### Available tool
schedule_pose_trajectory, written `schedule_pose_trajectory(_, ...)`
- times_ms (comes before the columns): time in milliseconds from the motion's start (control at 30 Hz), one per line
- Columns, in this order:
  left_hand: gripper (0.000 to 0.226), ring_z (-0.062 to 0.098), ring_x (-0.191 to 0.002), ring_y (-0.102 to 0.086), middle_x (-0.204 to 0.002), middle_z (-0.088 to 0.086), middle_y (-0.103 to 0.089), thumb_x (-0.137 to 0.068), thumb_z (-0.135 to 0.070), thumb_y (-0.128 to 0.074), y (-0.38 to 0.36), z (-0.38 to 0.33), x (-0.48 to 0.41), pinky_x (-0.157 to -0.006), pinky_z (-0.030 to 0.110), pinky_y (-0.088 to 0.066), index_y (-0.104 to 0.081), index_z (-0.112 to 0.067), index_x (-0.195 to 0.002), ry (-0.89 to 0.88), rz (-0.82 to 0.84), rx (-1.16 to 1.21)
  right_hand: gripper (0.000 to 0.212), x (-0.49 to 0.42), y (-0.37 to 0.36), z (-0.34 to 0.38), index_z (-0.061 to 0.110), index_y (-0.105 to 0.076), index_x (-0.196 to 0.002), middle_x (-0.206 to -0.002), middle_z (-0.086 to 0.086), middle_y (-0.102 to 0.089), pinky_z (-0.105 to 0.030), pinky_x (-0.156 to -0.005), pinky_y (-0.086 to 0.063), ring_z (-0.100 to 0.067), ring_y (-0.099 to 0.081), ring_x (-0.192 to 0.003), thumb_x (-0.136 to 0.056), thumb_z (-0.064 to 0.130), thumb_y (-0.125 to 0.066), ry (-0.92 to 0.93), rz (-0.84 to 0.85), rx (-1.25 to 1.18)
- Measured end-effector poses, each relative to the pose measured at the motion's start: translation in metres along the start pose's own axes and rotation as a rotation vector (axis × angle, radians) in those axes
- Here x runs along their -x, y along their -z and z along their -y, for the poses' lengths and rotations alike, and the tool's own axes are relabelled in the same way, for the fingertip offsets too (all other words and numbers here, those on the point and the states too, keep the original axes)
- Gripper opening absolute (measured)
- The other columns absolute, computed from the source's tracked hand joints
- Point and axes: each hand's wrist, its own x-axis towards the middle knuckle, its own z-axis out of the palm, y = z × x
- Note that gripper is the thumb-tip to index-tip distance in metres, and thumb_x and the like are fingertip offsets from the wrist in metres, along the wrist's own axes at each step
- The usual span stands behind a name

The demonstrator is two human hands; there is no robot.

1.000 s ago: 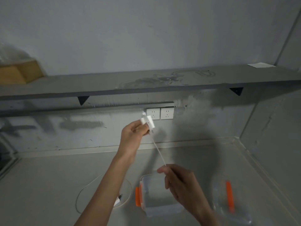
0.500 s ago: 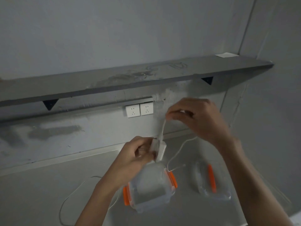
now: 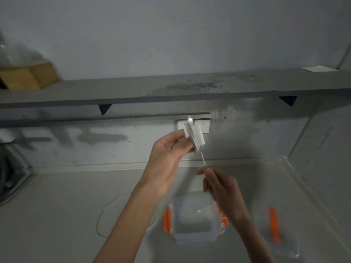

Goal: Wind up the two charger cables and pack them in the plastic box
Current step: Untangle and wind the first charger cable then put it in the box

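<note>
My left hand [image 3: 167, 149] holds a white charger block [image 3: 195, 134] up in front of the wall sockets, with cable turns wrapped around it. From the block a white cable [image 3: 202, 157] runs down to my right hand [image 3: 220, 185], which pinches it just below. Under my hands the clear plastic box [image 3: 195, 219] with orange clips stands open on the counter. A second white cable [image 3: 103, 215] lies in a loose loop on the counter, left of the box, partly hidden by my left forearm.
The box's clear lid [image 3: 275, 230] with an orange clip lies right of the box. Wall sockets [image 3: 205, 126] sit under a grey shelf [image 3: 171, 90] holding a cardboard box [image 3: 26, 76] and a white card [image 3: 319, 69]. A wall corner closes the right side.
My left hand has lifted the charger block from just above the box up to socket height. My right hand has swung from above the block to below it, carrying the cable around.
</note>
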Motion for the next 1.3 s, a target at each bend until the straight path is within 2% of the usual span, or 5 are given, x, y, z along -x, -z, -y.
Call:
schedule_pose_trajectory(333,0.018,0.013,-0.089,-0.069,-0.098,0.002,-0.074,-0.090,-0.008,-0.062,0.023,0.044,-0.034,-0.086,0.025,-0.051,-0.068,-0.012,-0.107,0.143,-0.351,-0.129,0.040,0.052,0.002,0.022,0.041,-0.053,-0.131,-0.066,0.014,-0.063,-0.011,-0.061,-0.042,0.001,-0.056,-0.056,-0.097,0.021,-0.051,0.122,0.218,0.362)
schedule_pose_trajectory(567,0.023,0.018,-0.075,-0.048,-0.077,0.006,-0.049,-0.079,0.002,-0.069,0.004,0.063,-0.003,-0.074,0.032,-0.043,-0.071,-0.019,-0.087,0.117,0.010,-0.580,0.025,0.016,0.057,0.076,0.031,-0.067,-0.103,-0.077,0.016,-0.067,-0.033,-0.058,-0.054,-0.004,-0.065,-0.068,-0.091,0.029,-0.045,0.433,-0.009,0.747)
schedule_pose_trajectory(733,0.036,0.000,-0.084,-0.062,-0.097,-0.004,-0.065,-0.082,-0.007,-0.070,-0.016,0.040,0.025,-0.078,0.014,-0.048,-0.068,-0.042,-0.089,0.048,0.281,-0.678,0.018,-0.019,0.078,0.094,0.020,-0.074,-0.097,-0.080,0.013,-0.072,-0.014,-0.067,-0.050,0.005,-0.062,-0.076,-0.094,0.017,-0.056,0.642,-0.049,0.760)
schedule_pose_trajectory(1033,0.031,0.020,-0.095,-0.070,-0.106,0.016,-0.073,-0.079,-0.003,-0.067,-0.006,0.000,0.022,-0.083,0.022,-0.055,-0.069,-0.005,-0.110,0.079,0.195,-0.244,0.019,-0.046,0.047,0.028,0.015,-0.068,-0.076,-0.060,0.006,-0.063,-0.012,-0.052,-0.042,-0.001,-0.052,-0.053,-0.089,0.024,-0.060,0.136,0.117,-0.037)
schedule_pose_trajectory(1300,0.027,0.010,-0.088,-0.072,-0.101,0.003,-0.075,-0.091,-0.003,-0.057,0.017,0.021,-0.029,-0.084,0.025,-0.055,-0.066,-0.004,-0.116,0.057,-0.264,-0.013,0.017,0.007,-0.010,0.001,0.029,-0.068,-0.099,-0.059,0.001,-0.059,-0.017,-0.047,-0.034,-0.003,-0.041,-0.044,-0.097,0.022,-0.052,-0.032,0.123,0.041)
